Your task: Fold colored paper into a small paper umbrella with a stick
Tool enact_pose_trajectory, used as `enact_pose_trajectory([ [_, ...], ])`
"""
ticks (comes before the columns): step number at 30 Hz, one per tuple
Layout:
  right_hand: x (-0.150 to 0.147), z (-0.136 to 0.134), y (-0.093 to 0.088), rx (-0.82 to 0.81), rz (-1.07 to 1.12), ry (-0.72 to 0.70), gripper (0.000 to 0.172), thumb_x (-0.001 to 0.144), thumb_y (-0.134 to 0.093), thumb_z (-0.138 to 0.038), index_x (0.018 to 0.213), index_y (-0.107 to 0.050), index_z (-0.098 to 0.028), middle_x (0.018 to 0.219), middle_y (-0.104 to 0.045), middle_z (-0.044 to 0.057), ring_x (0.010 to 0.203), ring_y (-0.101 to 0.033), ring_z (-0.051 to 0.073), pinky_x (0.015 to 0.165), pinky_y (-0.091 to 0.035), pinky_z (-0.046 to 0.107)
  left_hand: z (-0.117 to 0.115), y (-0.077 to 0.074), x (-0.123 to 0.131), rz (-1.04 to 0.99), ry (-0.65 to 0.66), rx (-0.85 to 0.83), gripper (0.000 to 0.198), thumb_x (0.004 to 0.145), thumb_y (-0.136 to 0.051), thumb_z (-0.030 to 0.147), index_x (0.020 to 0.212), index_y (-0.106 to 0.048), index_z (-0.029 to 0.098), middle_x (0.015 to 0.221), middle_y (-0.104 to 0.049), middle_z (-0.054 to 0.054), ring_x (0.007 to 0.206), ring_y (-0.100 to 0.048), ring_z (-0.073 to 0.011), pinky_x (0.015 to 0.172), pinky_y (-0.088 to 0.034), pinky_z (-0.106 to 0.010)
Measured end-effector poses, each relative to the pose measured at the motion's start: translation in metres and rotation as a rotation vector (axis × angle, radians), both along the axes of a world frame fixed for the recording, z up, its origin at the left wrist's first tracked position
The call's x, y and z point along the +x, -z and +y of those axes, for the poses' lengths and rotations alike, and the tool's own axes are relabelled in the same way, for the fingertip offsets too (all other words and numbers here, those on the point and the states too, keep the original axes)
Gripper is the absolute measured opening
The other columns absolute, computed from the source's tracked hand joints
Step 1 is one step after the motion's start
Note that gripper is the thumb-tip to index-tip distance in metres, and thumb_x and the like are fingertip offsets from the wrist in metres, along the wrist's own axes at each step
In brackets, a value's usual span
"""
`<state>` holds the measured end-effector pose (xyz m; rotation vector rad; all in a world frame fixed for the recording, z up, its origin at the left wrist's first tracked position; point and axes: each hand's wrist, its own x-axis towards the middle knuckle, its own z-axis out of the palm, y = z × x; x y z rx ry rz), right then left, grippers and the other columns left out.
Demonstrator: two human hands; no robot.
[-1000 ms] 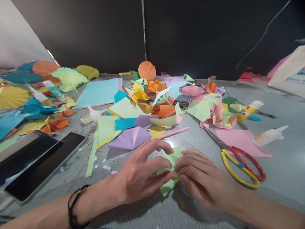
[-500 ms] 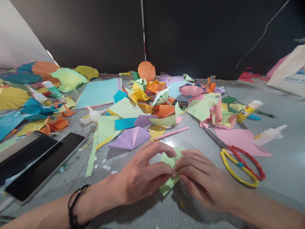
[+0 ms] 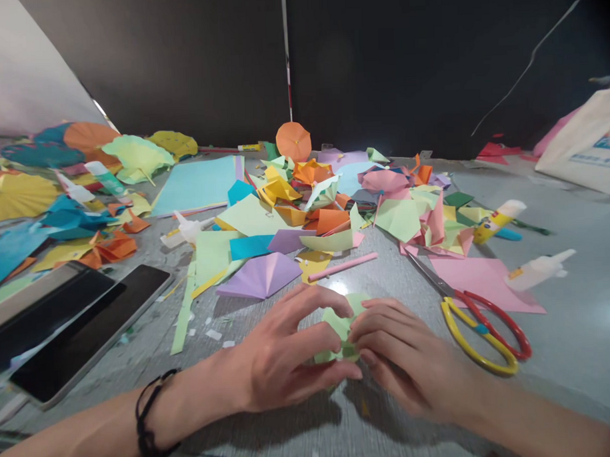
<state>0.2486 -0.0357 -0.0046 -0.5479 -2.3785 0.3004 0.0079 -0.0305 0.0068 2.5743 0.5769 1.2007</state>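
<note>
A small piece of light green paper (image 3: pixel 344 320) sits low over the table between my two hands. My left hand (image 3: pixel 289 352) is curved around its left side, fingers apart; the thumb stretches along the paper's near edge and partly covers it. On the other side, my right hand (image 3: pixel 402 355) has its fingers together, fingertips and thumb closing on the paper's right part, which they hide. Scissors (image 3: pixel 481 332) with red and yellow handles lie to the right of my right hand. A rolled pink paper stick (image 3: pixel 342 266) and a pleated purple paper (image 3: pixel 261 277) lie just beyond my hands.
Two phones (image 3: pixel 91 332) lie at the left. Coloured paper scraps (image 3: pixel 283 189) heap across the middle. Glue bottles (image 3: pixel 541 270) and a glue stick (image 3: pixel 499 220) are at right, near pink paper (image 3: pixel 467 276). Paper umbrellas (image 3: pixel 137 158) stand far left; a white bag (image 3: pixel 589 142) far right.
My left thumb has come away from the index finger and moved nearer me along the paper. The paper's near corner is now hidden. My right hand has hardly moved.
</note>
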Motion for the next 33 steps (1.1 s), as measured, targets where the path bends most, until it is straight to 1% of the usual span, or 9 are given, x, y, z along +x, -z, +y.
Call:
enact_pose_trajectory([
  [4,-0.001,0.0,0.0,0.014,0.01,0.005,0.018,0.099,-0.051,-0.007,0.106,-0.061,-0.02,0.093,-0.073,0.005,0.088,-0.067,0.019,0.096,-0.058,0.044,0.001,0.002,0.0,-0.004,-0.004,0.022,0.011,0.1,-0.068,0.023,0.091,-0.063,0.018,0.115,-0.066,-0.011,0.101,-0.066,-0.0191,0.092,-0.056,-0.032],
  [10,0.0,0.0,0.0,0.015,0.003,-0.005,0.016,0.097,-0.055,-0.006,0.106,-0.06,-0.019,0.094,-0.073,0.006,0.088,-0.068,0.019,0.097,-0.058,0.043,0.001,-0.001,-0.003,0.043,0.02,0.016,0.019,0.105,-0.062,0.027,0.09,-0.067,0.015,0.113,-0.067,-0.011,0.099,-0.065,-0.0186,0.094,-0.053,-0.033],
  [16,0.0,0.0,0.0,0.012,0.005,-0.001,0.017,0.098,-0.053,-0.005,0.106,-0.059,-0.019,0.094,-0.073,0.005,0.088,-0.067,0.019,0.099,-0.058,0.044,0.0,-0.007,-0.004,0.071,0.02,0.006,0.029,0.109,-0.052,0.029,0.087,-0.064,0.015,0.112,-0.068,-0.011,0.098,-0.066,-0.0184,0.093,-0.053,-0.032],
  [18,-0.001,0.0,0.0,-0.005,-0.019,0.013,0.016,0.098,-0.055,-0.007,0.108,-0.059,-0.019,0.097,-0.073,0.006,0.093,-0.067,0.02,0.101,-0.057,0.046,-0.001,-0.007,-0.004,0.076,0.012,-0.019,0.031,0.109,-0.051,0.029,0.084,-0.062,0.015,0.114,-0.068,-0.012,0.099,-0.065,-0.0188,0.094,-0.054,-0.033],
  [20,-0.001,-0.001,0.0,-0.034,-0.066,0.036,0.018,0.098,-0.06,-0.013,0.115,-0.06,-0.018,0.104,-0.073,0.008,0.104,-0.067,0.024,0.105,-0.055,0.049,-0.001,-0.007,-0.004,0.08,0.001,-0.066,0.031,0.109,-0.05,0.027,0.082,-0.06,0.016,0.117,-0.067,-0.012,0.103,-0.066,-0.02,0.096,-0.054,-0.035],
  [22,-0.001,-0.001,0.0,-0.073,-0.124,0.064,0.029,0.097,-0.067,-0.021,0.125,-0.059,-0.017,0.116,-0.071,0.012,0.116,-0.065,0.028,0.109,-0.053,0.053,-0.001,-0.008,-0.004,0.084,-0.009,-0.124,0.029,0.109,-0.049,0.026,0.085,-0.06,0.016,0.12,-0.065,-0.013,0.108,-0.065,-0.0214,0.099,-0.053,-0.037],
  [24,-0.001,-0.001,0.0,-0.113,-0.17,0.087,0.037,0.095,-0.071,-0.025,0.129,-0.058,-0.017,0.123,-0.069,0.014,0.122,-0.063,0.03,0.11,-0.052,0.054,0.0,-0.007,-0.004,0.086,-0.019,-0.179,0.027,0.11,-0.047,0.024,0.087,-0.059,0.016,0.121,-0.064,-0.013,0.113,-0.064,-0.0226,0.102,-0.052,-0.038],
  [28,-0.002,-0.001,0.001,-0.136,-0.185,0.122,0.032,0.096,-0.067,-0.018,0.126,-0.058,-0.018,0.124,-0.067,0.014,0.122,-0.062,0.031,0.107,-0.054,0.053,0.001,-0.006,-0.007,0.06,-0.024,-0.273,0.025,0.11,-0.045,0.021,0.088,-0.056,0.017,0.119,-0.063,-0.012,0.121,-0.061,-0.023,0.104,-0.05,-0.036],
  [33,-0.003,-0.001,0.004,-0.153,-0.147,0.108,0.026,0.098,-0.059,-0.009,0.122,-0.059,-0.017,0.121,-0.067,0.014,0.119,-0.062,0.029,0.104,-0.055,0.052,0.003,-0.001,-0.007,0.028,-0.045,-0.286,0.022,0.109,-0.05,0.025,0.089,-0.056,0.017,0.12,-0.061,-0.012,0.114,-0.062,-0.0218,0.098,-0.052,-0.035],
])
